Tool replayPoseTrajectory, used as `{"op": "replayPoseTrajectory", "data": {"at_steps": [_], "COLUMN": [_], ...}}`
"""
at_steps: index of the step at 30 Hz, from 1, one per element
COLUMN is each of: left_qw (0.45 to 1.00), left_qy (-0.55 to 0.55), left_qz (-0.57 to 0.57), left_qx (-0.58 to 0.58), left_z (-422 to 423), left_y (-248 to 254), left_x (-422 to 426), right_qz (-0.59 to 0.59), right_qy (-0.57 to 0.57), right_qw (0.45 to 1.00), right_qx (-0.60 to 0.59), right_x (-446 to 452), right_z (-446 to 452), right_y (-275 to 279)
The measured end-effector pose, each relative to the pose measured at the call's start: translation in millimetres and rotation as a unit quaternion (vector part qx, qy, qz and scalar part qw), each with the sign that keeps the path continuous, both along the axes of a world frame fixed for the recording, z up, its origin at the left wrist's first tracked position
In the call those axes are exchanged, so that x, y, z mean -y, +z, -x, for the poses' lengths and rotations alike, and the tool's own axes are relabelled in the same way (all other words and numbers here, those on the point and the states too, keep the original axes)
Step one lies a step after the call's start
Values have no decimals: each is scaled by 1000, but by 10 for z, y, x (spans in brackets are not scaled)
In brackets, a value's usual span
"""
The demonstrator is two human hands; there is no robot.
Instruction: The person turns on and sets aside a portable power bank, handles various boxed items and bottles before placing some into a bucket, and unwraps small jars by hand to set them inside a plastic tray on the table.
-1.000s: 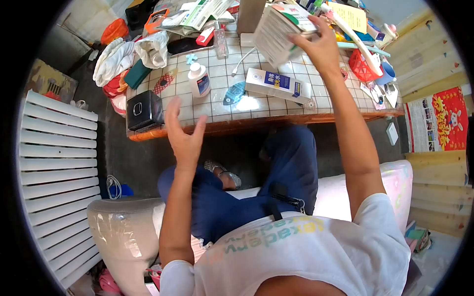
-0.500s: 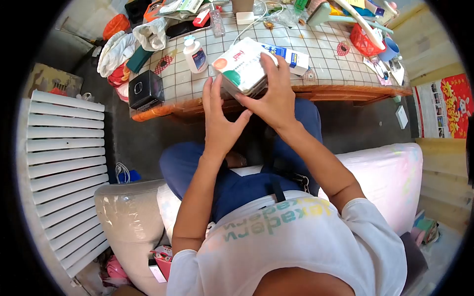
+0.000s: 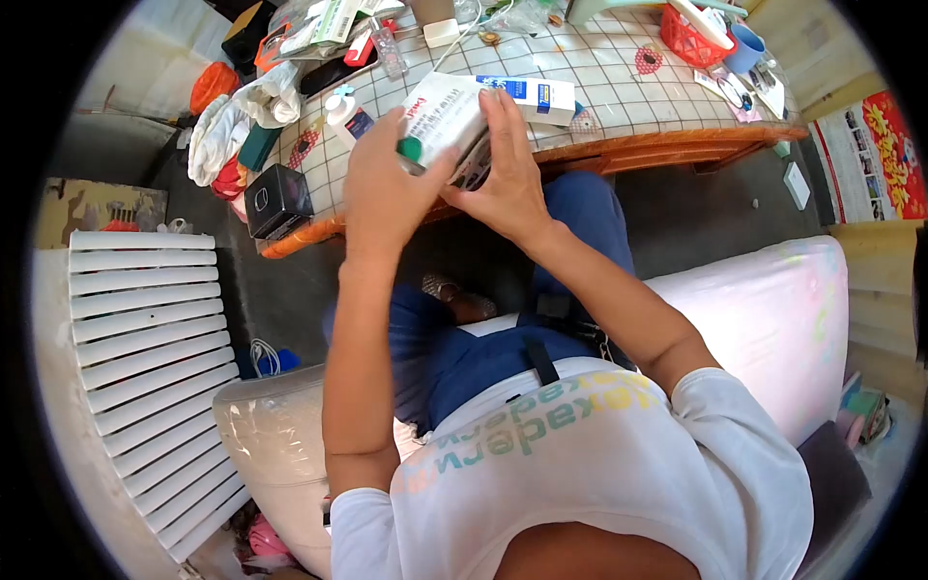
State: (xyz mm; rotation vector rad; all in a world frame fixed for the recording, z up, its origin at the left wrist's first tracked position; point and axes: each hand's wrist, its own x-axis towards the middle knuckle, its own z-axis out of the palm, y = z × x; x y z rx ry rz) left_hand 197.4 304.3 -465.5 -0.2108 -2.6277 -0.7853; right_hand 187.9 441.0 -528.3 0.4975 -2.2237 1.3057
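Note:
Above the front edge of the table, a white box [image 3: 443, 114] with red lettering and a green spot is held between both hands. My left hand [image 3: 391, 184] is closed on its left side, covering part of its top. On the right side, my right hand [image 3: 507, 174] grips it with fingers over the edge and the thumb beneath. A white bottle [image 3: 346, 118] with a dark label stands just left of the box, partly behind my left hand. Behind my right fingers lies a blue and white carton [image 3: 541, 100].
The checked tabletop [image 3: 619, 106] has a wooden front edge. A black box [image 3: 277, 200] sits at its left corner. A red basket [image 3: 691, 37] and blue cup [image 3: 744, 48] are at the back right. A white slatted rack [image 3: 155, 348] stands on the left.
The white box came from the back right of the table to the front middle. My left hand, empty and open a second ago, now grips it too. The view has shifted.

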Motion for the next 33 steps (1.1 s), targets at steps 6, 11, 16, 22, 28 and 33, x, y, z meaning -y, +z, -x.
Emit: {"op": "replayPoseTrajectory", "data": {"at_steps": [6,11,16,22,28,33], "left_qw": [981,992,990,978,990,987], "left_qy": [47,42,-92,-31,-99,-109], "left_qz": [-175,-110,73,185,33,88], "left_qx": [70,34,-76,-89,-97,-82], "left_z": [156,110,103,-157,-137,111], "left_y": [225,213,-58,-275,-293,-192], "left_x": [232,213,-45,-136,-181,-416], "right_qz": [-6,8,11,85,-7,-20], "right_qy": [12,14,-6,27,39,77], "right_qw": [1000,1000,1000,994,998,996], "right_qx": [-7,13,17,68,49,42], "right_x": [-32,-30,9,4,-85,-122], "right_z": [-55,-60,46,24,116,101], "right_y": [-40,-37,-45,63,28,22]}}
